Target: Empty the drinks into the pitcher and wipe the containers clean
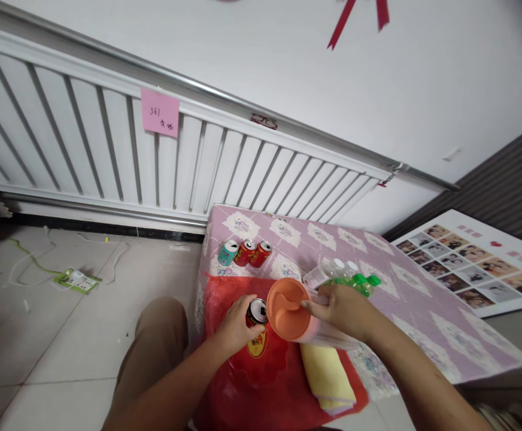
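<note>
My left hand (236, 328) is wrapped round a dark can (258, 310) over the red plastic sheet (283, 389). Just right of the can, my right hand (339, 306) grips an orange cup (288, 308) by its rim, with the thumb at the edge and the cup's opening facing me. Part of a clear plastic sleeve shows behind the cup. A folded yellow cloth (328, 374) lies below the cup on the sheet. Behind my hands stand a teal can (228, 252) and two red cans (252, 254).
Bottles with green caps (360, 280) and white-topped ones lie behind my right hand on the patterned tablecloth (449, 335). A white radiator (252, 167) runs behind the table. A photo board (480, 263) leans at right. A power strip (78, 280) sits on the floor at left.
</note>
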A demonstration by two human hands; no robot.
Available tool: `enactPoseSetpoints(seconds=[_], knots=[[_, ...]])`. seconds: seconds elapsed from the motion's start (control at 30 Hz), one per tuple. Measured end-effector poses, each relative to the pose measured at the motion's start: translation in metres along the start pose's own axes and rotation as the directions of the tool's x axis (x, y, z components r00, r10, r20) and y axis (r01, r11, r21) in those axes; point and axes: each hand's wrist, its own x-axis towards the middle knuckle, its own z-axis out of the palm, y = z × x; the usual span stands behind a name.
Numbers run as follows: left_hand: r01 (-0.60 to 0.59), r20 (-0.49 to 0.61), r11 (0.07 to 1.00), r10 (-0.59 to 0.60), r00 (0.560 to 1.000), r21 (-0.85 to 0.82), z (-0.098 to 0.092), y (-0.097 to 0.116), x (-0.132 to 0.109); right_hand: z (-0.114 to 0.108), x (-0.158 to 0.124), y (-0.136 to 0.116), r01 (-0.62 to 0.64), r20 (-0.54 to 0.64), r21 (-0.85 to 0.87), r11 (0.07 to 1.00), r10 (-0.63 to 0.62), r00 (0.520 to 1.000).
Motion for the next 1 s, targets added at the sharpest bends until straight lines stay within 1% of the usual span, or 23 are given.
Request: enactPoseSetpoints(seconds=[0.7,0.87,1.0], knots=[[-0.008,0.001,1.0,0.008,1.0,0.019,-0.0005,0.0001,0.0001,-0.0013,0.0001,-0.0002,0.015,0.0,-0.028,1.0,-0.015,1.0],[-0.001,0.006,1.0,0.001,1.0,0.018,-0.0006,0.0005,0.0001,0.0013,0.0016,0.0016,0.006,0.004,-0.022,1.0,-0.006,1.0],[0.005,0.006,1.0,-0.005,1.0,0.021,-0.0011,0.0018,-0.0001,0.0032,0.002,0.0032,0.025,-0.013,-0.011,1.0,-0.025,1.0]])
